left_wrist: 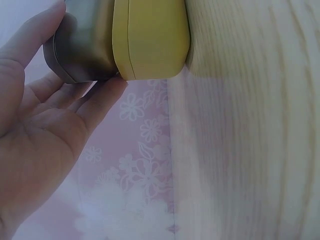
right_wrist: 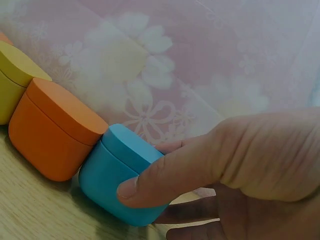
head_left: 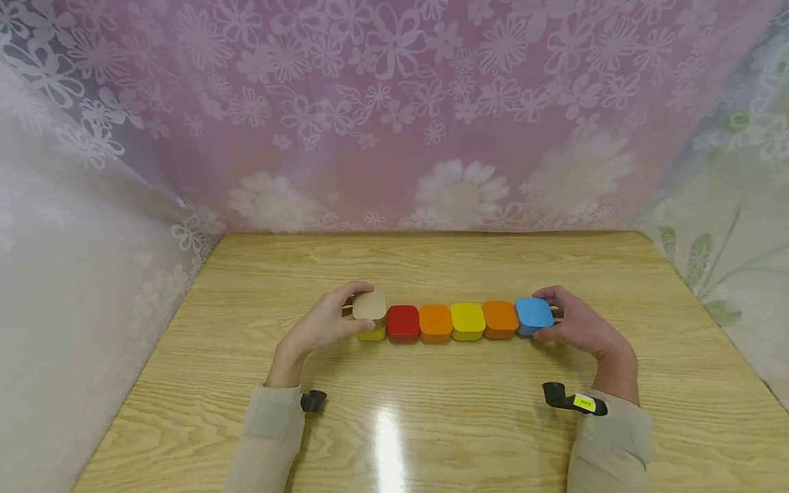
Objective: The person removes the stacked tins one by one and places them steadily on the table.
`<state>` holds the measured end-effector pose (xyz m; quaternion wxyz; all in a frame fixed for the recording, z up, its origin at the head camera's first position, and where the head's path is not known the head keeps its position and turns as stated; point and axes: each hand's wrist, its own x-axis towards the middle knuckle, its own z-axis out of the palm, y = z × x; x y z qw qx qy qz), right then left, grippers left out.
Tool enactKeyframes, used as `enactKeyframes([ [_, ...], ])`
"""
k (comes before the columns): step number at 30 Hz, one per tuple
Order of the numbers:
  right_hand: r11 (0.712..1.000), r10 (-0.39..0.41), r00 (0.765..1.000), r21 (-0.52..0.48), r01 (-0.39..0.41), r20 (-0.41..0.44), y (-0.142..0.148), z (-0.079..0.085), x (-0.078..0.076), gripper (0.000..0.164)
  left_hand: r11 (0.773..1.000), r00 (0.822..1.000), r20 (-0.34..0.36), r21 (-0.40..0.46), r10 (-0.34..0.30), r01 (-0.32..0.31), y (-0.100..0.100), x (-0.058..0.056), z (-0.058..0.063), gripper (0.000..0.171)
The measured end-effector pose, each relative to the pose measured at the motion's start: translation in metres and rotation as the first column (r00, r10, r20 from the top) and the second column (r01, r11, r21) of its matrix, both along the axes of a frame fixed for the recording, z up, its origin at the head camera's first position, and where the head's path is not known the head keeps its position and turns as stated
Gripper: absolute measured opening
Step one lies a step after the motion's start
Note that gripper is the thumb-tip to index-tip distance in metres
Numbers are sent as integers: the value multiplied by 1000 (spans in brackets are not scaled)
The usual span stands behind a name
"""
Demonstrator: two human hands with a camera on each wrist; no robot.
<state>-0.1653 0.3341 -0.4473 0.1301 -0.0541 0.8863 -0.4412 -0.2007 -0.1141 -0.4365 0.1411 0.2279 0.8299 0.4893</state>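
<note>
My left hand (head_left: 323, 320) grips a beige-gold rounded tin (head_left: 370, 306) between thumb and fingers. That tin sits on top of a yellow tin (left_wrist: 152, 40) at the left end of a row. To its right stand a red tin (head_left: 403, 324), an orange tin (head_left: 435, 324), a yellow tin (head_left: 468, 322) and another orange tin (head_left: 500, 320). Closing the row at the right is a blue tin (right_wrist: 120, 175), pinched by my right hand (head_left: 579, 322) with the thumb on its near side. In the right wrist view, the blue tin touches or nearly touches its orange neighbour (right_wrist: 57, 130).
The row stands across the middle of a wood-grain table (head_left: 462, 418). Behind it hangs a pink floral cloth (head_left: 394, 137), and pale floral cloths flank both sides. Each sleeve cuff carries a black strap piece (head_left: 555, 395).
</note>
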Motion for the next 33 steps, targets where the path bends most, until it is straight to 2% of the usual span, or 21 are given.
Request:
enactKeyframes([
  [11, 1000, -6, 1000, 22, 6, 6, -3, 1, -2, 72, 1000, 1000, -4, -6, 8, -8, -1, 0, 0, 63],
  [33, 999, -3, 1000, 47, 3, -5, -6, 2, -2, 71, 999, 1000, 13, 22, -24, 24, -2, 0, 1, 65],
])
